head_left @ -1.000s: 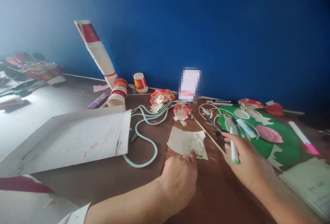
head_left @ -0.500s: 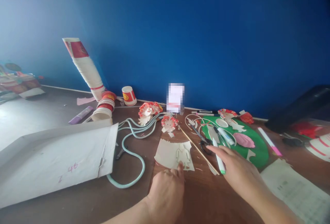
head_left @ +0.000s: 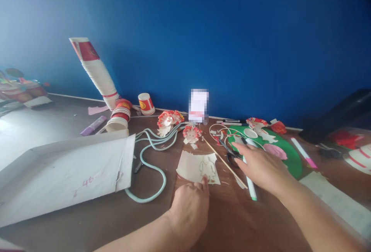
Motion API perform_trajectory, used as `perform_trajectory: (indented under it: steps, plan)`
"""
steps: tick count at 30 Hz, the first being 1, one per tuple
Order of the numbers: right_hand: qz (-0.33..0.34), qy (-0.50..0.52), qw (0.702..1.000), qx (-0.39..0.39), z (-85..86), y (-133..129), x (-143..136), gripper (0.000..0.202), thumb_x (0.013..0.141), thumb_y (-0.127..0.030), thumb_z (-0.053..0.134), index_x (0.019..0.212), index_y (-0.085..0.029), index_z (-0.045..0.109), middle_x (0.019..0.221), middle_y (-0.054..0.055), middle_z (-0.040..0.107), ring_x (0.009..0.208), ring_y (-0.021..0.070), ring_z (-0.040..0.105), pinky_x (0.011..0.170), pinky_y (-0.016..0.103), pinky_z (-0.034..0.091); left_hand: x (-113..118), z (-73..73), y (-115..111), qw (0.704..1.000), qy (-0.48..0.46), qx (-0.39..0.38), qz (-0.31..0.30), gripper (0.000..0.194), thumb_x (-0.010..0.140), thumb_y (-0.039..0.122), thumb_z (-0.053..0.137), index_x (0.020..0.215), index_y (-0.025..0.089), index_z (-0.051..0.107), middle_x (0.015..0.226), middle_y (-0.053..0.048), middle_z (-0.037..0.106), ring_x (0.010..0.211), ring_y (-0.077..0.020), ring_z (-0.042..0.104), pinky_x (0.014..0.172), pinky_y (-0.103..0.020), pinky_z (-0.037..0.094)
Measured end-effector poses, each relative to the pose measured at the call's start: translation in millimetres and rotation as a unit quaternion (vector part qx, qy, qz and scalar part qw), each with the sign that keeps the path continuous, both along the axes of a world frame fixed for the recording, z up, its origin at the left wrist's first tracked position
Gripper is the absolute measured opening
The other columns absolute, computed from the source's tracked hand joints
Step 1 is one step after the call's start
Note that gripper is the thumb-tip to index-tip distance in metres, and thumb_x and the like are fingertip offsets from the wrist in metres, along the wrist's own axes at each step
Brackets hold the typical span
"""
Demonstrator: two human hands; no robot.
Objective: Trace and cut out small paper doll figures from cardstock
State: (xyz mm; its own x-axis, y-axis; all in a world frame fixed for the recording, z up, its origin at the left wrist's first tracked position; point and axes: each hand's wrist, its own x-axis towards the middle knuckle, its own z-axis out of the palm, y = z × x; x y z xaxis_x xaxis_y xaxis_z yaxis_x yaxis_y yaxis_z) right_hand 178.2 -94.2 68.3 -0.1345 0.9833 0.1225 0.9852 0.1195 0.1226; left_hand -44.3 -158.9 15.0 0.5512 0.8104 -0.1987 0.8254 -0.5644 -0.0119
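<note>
My left hand [head_left: 189,209] presses its index fingertip on a piece of cream paper [head_left: 188,165] that bears a drawn figure outlined in green. The other fingers of that hand are curled in, with nothing visible in them. My right hand [head_left: 257,163] is over the black-handled scissors [head_left: 230,155], thumb and index finger apart at the handles; contact with them is unclear. Below that palm lies a white marker with a green end [head_left: 251,188]. Just left of the marker, a thin wooden stick [head_left: 223,161] slants across the table.
Red-and-white cut paper cups [head_left: 191,133] and a pale blue cord [head_left: 165,178] lie beyond the paper. At left are a white box [head_left: 58,178] and stacked paper cups [head_left: 100,74]. A green disc [head_left: 292,163] with scraps and a pink-capped marker [head_left: 304,152] lie right.
My right hand has moved forward from the white marker to the scissors' handles. My left fingertip stays on the paper. The whole view has shifted slightly.
</note>
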Motion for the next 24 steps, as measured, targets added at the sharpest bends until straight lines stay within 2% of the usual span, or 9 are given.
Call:
perform_trajectory:
  steps: [4, 8, 10, 12, 15, 17, 19, 20, 24]
  plan:
    - [-0.027, -0.022, 0.997, -0.073, -12.5, 16, -14, 0.037, 0.085, -0.021, 0.051, 0.117, -0.026, 0.068, 0.098, 0.009, 0.077, 0.083, 0.0269, 0.073, 0.058, 0.032, 0.044, -1, 3.6, 0, 1.0, -0.015, -0.018, 0.004, 0.07, 0.086, 0.021, 0.057, 0.149, 0.003, 0.032, 0.092, -0.013, 0.067, 0.077, -0.021, 0.066, 0.056, -0.027, 0.048]
    - [-0.042, 0.01, 0.996, -0.075, -15.4, 22, -12, 0.026, 0.082, -0.024, 0.051, 0.095, -0.026, 0.074, 0.088, 0.008, 0.076, 0.07, 0.0238, 0.071, 0.051, 0.029, 0.038, -2, 8.3, 1, 0.999, -0.016, -0.03, 0.009, 0.07, 0.086, 0.021, 0.056, 0.149, 0.002, 0.032, 0.093, -0.014, 0.067, 0.078, -0.0216, 0.066, 0.058, -0.028, 0.049]
    - [-0.063, 0.058, 0.993, -0.076, -9.6, 21, -8, 0.027, 0.079, -0.03, 0.054, 0.096, -0.028, 0.075, 0.089, 0.005, 0.077, 0.065, 0.0222, 0.069, 0.049, 0.029, 0.039, -2, 9.6, 2, 0.999, -0.029, -0.038, 0.01, 0.068, 0.087, 0.02, 0.054, 0.149, 0.003, 0.033, 0.094, -0.014, 0.068, 0.079, -0.0215, 0.067, 0.059, -0.028, 0.05]
    - [-0.092, 0.134, 0.984, -0.072, -0.4, 17, -5, 0.034, 0.077, -0.036, 0.058, 0.107, -0.03, 0.074, 0.091, 0.003, 0.077, 0.064, 0.0217, 0.069, 0.05, 0.029, 0.042, -3, 9.9, 3, 0.998, -0.041, -0.046, 0.007, 0.068, 0.086, 0.02, 0.054, 0.149, 0.002, 0.033, 0.096, -0.015, 0.068, 0.08, -0.0221, 0.067, 0.06, -0.028, 0.05]
    - [-0.095, 0.281, 0.952, -0.075, 10.7, 4, -9, 0.044, 0.076, -0.039, 0.061, 0.117, -0.027, 0.071, 0.089, 0.002, 0.077, 0.075, 0.022, 0.071, 0.061, 0.03, 0.05, -3, 9.1, 4, 0.998, -0.045, -0.054, 0.0, 0.071, 0.085, 0.02, 0.055, 0.149, 0.0, 0.032, 0.097, -0.016, 0.068, 0.081, -0.0232, 0.066, 0.06, -0.029, 0.05]
    - [-0.067, 0.38, 0.912, -0.138, 10.2, -7, -17, 0.046, 0.078, -0.039, 0.06, 0.121, -0.024, 0.067, 0.09, 0.003, 0.078, 0.078, 0.0217, 0.071, 0.064, 0.03, 0.051, -4, 8.1, 4, 0.997, -0.046, -0.057, -0.001, 0.071, 0.085, 0.02, 0.055, 0.149, -0.001, 0.032, 0.098, -0.017, 0.068, 0.081, -0.0234, 0.066, 0.059, -0.03, 0.05]
    - [-0.032, 0.454, 0.865, -0.21, 2.5, -16, -27, 0.047, 0.083, -0.04, 0.057, 0.125, -0.022, 0.061, 0.09, 0.002, 0.078, 0.08, 0.0212, 0.071, 0.068, 0.03, 0.052, -4, 7.4, 4, 0.997, -0.051, -0.057, -0.002, 0.072, 0.085, 0.02, 0.055, 0.149, -0.001, 0.031, 0.098, -0.017, 0.068, 0.082, -0.0236, 0.066, 0.059, -0.03, 0.049]
    - [-0.021, 0.469, 0.852, -0.233, -3.1, -20, -32, 0.046, 0.084, -0.04, 0.057, 0.126, -0.022, 0.06, 0.088, 0.002, 0.078, 0.08, 0.0209, 0.071, 0.07, 0.03, 0.052, -4, 7.2, 4, 0.997, -0.054, -0.058, -0.001, 0.072, 0.085, 0.019, 0.055, 0.149, -0.002, 0.031, 0.098, -0.017, 0.068, 0.082, -0.0236, 0.066, 0.06, -0.029, 0.049]
    - [-0.017, 0.494, 0.832, -0.251, -23.9, -24, -44, 0.04, 0.086, -0.034, 0.055, 0.125, -0.022, 0.055, 0.097, 0.003, 0.078, 0.088, 0.0208, 0.072, 0.081, 0.032, 0.052, -3, 8.4, 4, 0.997, -0.057, -0.059, 0.01, 0.071, 0.085, 0.019, 0.056, 0.149, 0.0, 0.031, 0.099, -0.018, 0.069, 0.084, -0.0235, 0.066, 0.062, -0.028, 0.048]
